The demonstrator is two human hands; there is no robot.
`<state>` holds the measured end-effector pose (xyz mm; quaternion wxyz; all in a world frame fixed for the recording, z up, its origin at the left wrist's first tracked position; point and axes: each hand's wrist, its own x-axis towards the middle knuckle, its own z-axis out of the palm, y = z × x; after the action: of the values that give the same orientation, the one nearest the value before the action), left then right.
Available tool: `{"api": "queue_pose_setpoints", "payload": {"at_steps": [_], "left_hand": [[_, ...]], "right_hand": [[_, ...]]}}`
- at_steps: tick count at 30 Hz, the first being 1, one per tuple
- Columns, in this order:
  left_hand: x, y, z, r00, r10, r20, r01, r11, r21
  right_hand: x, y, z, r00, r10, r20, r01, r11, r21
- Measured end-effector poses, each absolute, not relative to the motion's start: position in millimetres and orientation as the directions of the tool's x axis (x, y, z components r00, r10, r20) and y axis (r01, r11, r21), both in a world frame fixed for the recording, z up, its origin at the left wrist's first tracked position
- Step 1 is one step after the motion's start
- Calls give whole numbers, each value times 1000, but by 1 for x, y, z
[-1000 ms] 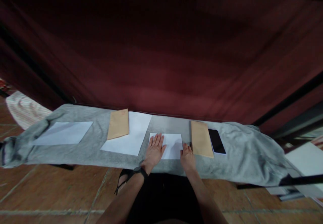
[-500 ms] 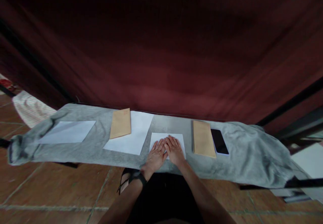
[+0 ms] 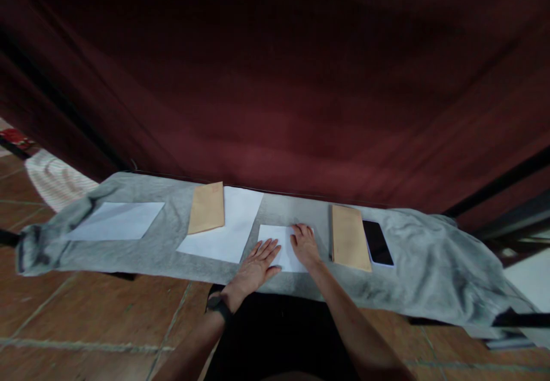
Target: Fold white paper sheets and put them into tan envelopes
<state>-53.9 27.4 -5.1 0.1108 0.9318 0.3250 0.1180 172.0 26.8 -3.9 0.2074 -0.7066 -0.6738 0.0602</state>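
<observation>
A folded white sheet of paper [image 3: 287, 259] lies flat on the grey cloth in front of me. My left hand [image 3: 258, 263] rests on its left part, palm down with fingers stretched out and thumb spread. On the right part of the same paper sits my right hand [image 3: 305, 244], its fingers bent and touching down near the top right edge. Nothing can be seen held in either hand. Just to the left is a larger white sheet [image 3: 238, 220], with a brown envelope [image 3: 206, 209] over its upper left part.
Right of my hands lie more brown envelopes [image 3: 350, 238], apparently stacked, with a smartphone [image 3: 378, 242] beside them. Another white sheet [image 3: 118, 222] is at the far left. The grey cloth [image 3: 438, 260] covers a narrow bench against a dark red panel [image 3: 275, 112].
My hands were side by side and flat on the paper, touching. Now they are apart: the left has slid left, while the right has shifted up and right with its fingers bent.
</observation>
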Motion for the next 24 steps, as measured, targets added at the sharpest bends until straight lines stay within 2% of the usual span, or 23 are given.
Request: {"api": "queue_pose_setpoints", "payload": {"at_steps": [4,13,19,24], "left_hand": [[-55,26,-4,739,652,173,606,-754,253],[-23,15,-5,663,727,177,718,-685,124],[-12,15,-11,595,782,187,783,-616,89],[-14,19,-17,478,856,198,861,-501,87]], "right_hand": [[173,23,-4,106,971,212,929,-20,-371],[144,-6,-19,29,950,310,950,70,-303],[146,-30,-29,108,944,312,976,-41,-213],[160,-40,-36,150,916,371,982,-94,-165]]}}
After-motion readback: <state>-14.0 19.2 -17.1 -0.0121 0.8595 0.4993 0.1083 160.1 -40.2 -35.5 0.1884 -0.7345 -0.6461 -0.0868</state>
